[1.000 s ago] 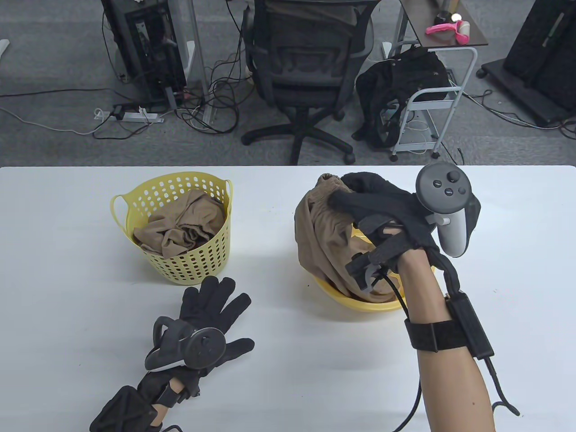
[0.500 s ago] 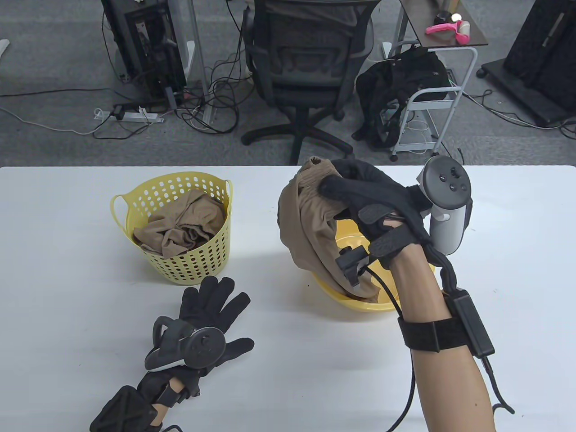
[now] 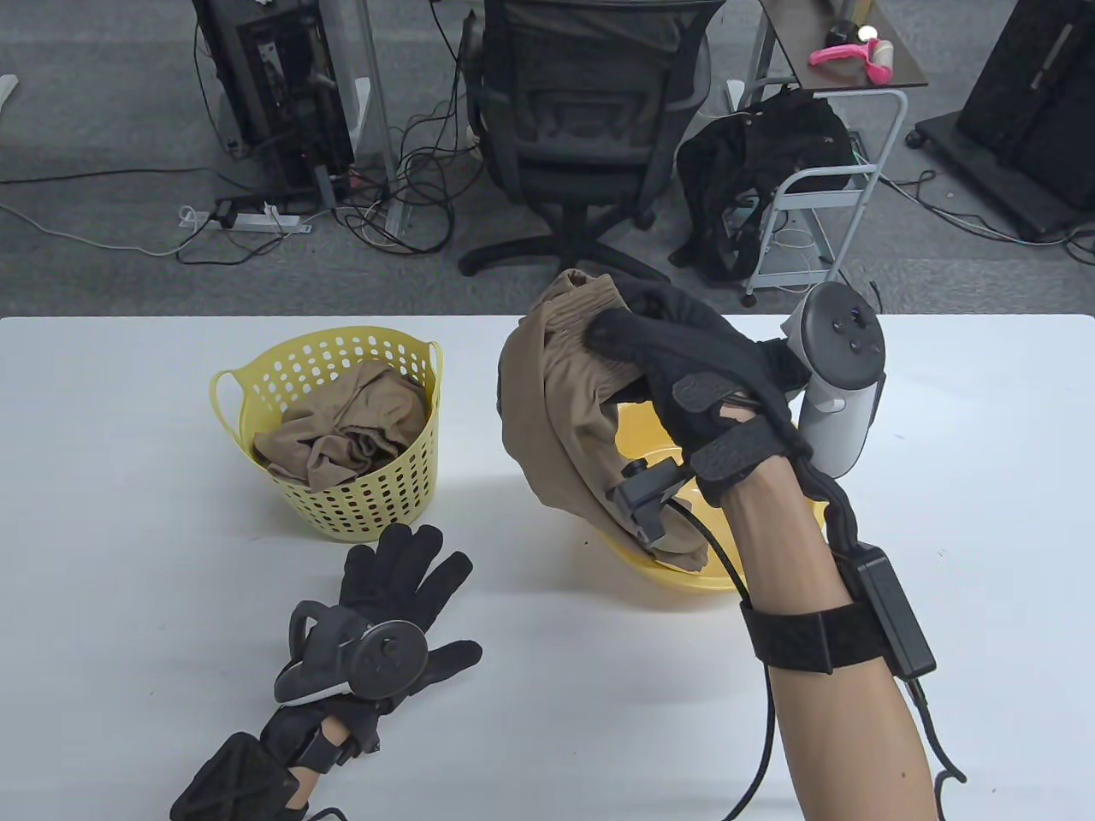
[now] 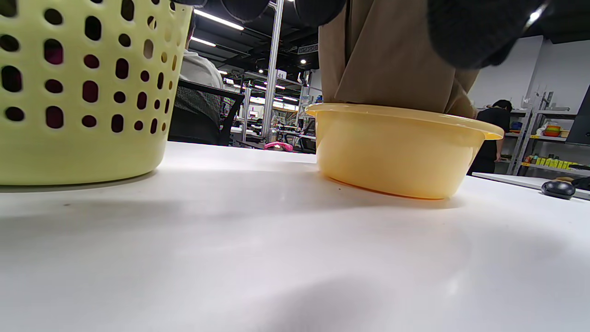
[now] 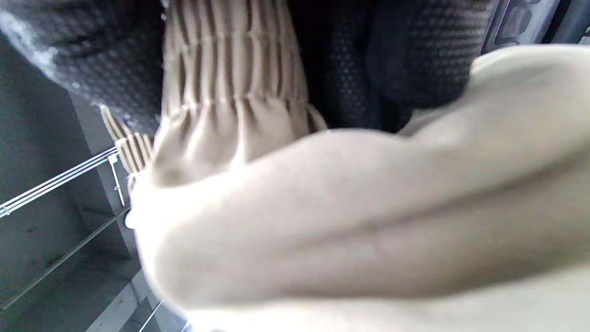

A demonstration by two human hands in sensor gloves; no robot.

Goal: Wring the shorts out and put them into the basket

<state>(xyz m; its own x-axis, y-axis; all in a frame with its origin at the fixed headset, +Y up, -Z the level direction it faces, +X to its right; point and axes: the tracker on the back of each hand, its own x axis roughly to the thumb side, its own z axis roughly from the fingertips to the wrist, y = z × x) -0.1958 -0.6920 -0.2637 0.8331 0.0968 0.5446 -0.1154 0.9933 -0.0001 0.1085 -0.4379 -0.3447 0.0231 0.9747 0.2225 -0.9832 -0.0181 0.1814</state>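
Shorts [image 3: 556, 419] gripped in right hand [image 3: 684, 376] above basin [image 3: 684, 581] — left hand [image 3: 402, 590] apart.

Bare table [image 3: 513, 684] between basket [image 3: 342, 505] and basin [image 3: 676, 581]

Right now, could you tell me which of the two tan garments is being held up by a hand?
The tan shorts over the yellow basin: the right hand grips their waistband, lifting them. The other tan garment lies crumpled in the perforated basket, untouched.

A gloved right hand [image 3: 684, 376] grips tan shorts [image 3: 556, 428] above a yellow basin [image 3: 684, 581]. The left hand [image 3: 393, 599] lies flat near a yellow basket [image 3: 342, 505].
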